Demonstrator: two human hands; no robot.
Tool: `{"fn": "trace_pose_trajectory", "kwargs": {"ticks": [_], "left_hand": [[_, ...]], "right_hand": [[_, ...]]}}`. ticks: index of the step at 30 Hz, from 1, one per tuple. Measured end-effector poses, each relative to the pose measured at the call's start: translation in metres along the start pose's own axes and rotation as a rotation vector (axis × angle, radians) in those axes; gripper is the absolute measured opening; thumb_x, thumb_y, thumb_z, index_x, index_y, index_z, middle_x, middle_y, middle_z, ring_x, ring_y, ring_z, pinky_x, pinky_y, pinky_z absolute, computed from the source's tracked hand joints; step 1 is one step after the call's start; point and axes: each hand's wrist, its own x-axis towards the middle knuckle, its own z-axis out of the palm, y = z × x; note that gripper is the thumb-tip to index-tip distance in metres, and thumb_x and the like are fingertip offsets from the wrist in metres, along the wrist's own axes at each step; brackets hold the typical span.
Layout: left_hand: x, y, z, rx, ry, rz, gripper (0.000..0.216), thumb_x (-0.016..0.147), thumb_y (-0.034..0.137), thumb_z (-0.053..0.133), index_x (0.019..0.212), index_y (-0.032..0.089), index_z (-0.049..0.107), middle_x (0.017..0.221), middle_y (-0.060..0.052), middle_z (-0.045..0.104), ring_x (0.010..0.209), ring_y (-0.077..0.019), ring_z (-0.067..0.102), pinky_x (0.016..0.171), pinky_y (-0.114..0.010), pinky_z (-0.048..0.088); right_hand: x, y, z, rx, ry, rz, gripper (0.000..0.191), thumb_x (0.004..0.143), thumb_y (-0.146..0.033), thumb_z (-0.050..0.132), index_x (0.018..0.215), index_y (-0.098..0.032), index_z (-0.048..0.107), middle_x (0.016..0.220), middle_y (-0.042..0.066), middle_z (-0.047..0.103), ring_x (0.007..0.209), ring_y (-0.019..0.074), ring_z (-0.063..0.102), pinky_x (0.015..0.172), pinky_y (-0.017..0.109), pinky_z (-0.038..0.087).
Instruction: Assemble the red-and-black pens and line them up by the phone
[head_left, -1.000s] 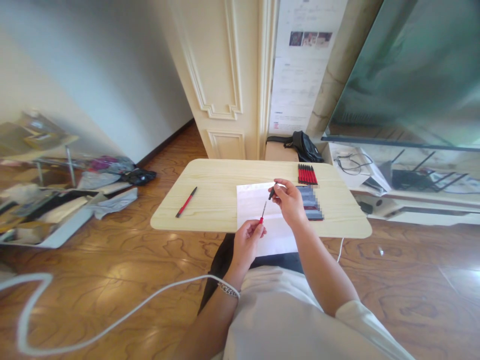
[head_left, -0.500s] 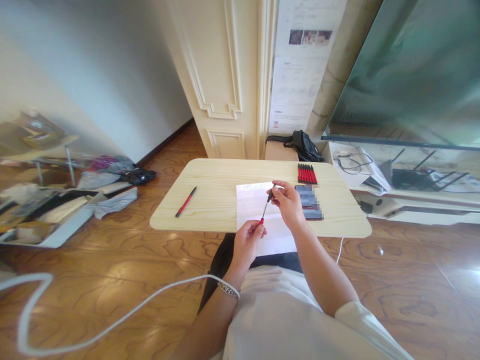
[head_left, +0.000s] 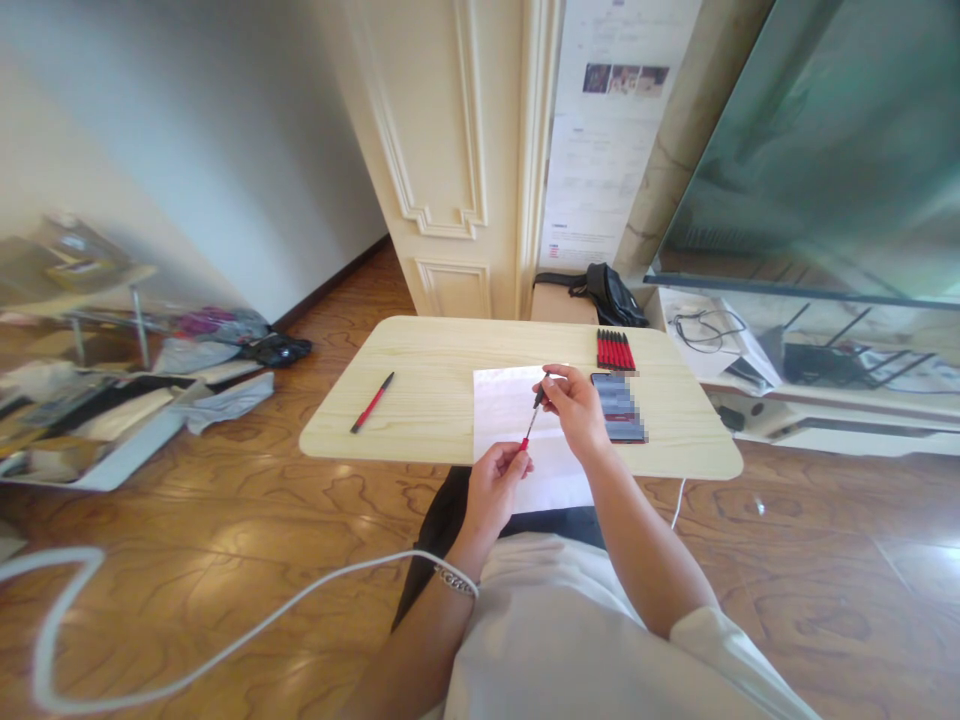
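My left hand [head_left: 501,485] is closed around a red pen barrel [head_left: 524,444], of which only the upper end shows. Above it, my right hand [head_left: 571,402] pinches the black top part of the pen [head_left: 540,393]. A thin refill [head_left: 532,421] bridges the gap between the black part and the red barrel. Both hands are over a white sheet of paper [head_left: 495,405] that hangs past the table's near edge. A whole red and black pen [head_left: 373,402] lies on the left of the table.
Several red and black pens [head_left: 615,350] lie in a row at the table's [head_left: 427,350] back right. A phone [head_left: 619,405], partly blurred out, lies just right of my right hand. A white cable [head_left: 247,632] runs across my left forearm. A black bag [head_left: 607,293] sits behind the table.
Almost nothing differs; the view has shifted very slightly. Both hands keep their hold on the pen parts, with the refill still showing between them.
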Motion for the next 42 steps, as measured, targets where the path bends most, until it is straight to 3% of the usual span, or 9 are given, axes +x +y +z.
{"fn": "trace_pose_trajectory", "kwargs": {"ticks": [10, 20, 27, 42], "left_hand": [[-0.001, 0.003, 0.002, -0.002, 0.017, -0.009, 0.03, 0.076, 0.041, 0.068, 0.09, 0.015, 0.062, 0.072, -0.004, 0.066, 0.068, -0.0146, 0.062, 0.066, -0.027, 0.047], [-0.001, 0.001, 0.0, -0.008, 0.016, -0.014, 0.029, 0.077, 0.039, 0.067, 0.091, 0.015, 0.061, 0.073, -0.004, 0.066, 0.07, -0.0149, 0.062, 0.066, -0.027, 0.047], [0.0, 0.002, 0.001, -0.028, 0.029, -0.032, 0.031, 0.076, 0.041, 0.067, 0.091, 0.015, 0.062, 0.073, -0.004, 0.066, 0.068, -0.0146, 0.062, 0.064, -0.027, 0.047], [-0.005, 0.008, 0.002, -0.005, -0.087, -0.115, 0.035, 0.081, 0.047, 0.059, 0.088, 0.013, 0.067, 0.067, -0.005, 0.065, 0.059, -0.0134, 0.058, 0.055, -0.024, 0.043]], "right_hand": [[0.002, 0.001, -0.003, 0.001, 0.041, -0.049, 0.036, 0.076, -0.044, 0.064, 0.103, -0.02, 0.057, 0.077, 0.002, 0.067, 0.06, 0.0102, 0.054, 0.058, 0.024, 0.045], [-0.002, 0.004, -0.004, -0.064, -0.017, -0.075, 0.034, 0.078, -0.042, 0.062, 0.103, -0.02, 0.057, 0.077, 0.003, 0.067, 0.06, 0.0111, 0.055, 0.056, 0.024, 0.043], [-0.025, 0.017, 0.001, -0.198, -0.121, -0.046, 0.031, 0.081, -0.039, 0.059, 0.105, -0.02, 0.057, 0.082, 0.005, 0.068, 0.068, 0.0146, 0.06, 0.059, 0.026, 0.046], [-0.036, 0.022, -0.011, -0.18, -0.143, -0.055, 0.031, 0.082, -0.041, 0.057, 0.105, -0.021, 0.055, 0.082, 0.005, 0.068, 0.065, 0.014, 0.06, 0.059, 0.027, 0.047]]}}
